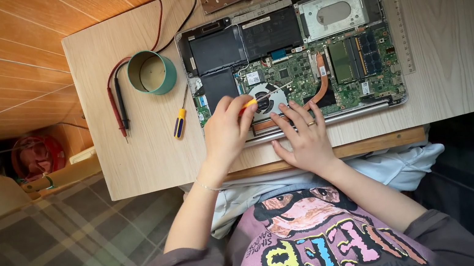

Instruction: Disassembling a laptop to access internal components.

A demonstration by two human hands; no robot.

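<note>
Here the left hand (225, 129) is clamped on a yellow-handled screwdriver (263, 96) — tip just past the grip, over the laptop's (293, 51) fan (265, 99). Right hand (306, 135) rests flat, fingers apart, beside it — likely unscrewing; next needs steady turning.

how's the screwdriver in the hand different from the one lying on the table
The held screwdriver is gripped by the left hand, its shaft lying over the laptop's fan; the loose screwdriver lies untouched on the table, left of the laptop. The held one's handle is mostly hidden by fingers; the loose one's yellow and blue handle is in full view. Both have thin metal shafts.
</note>
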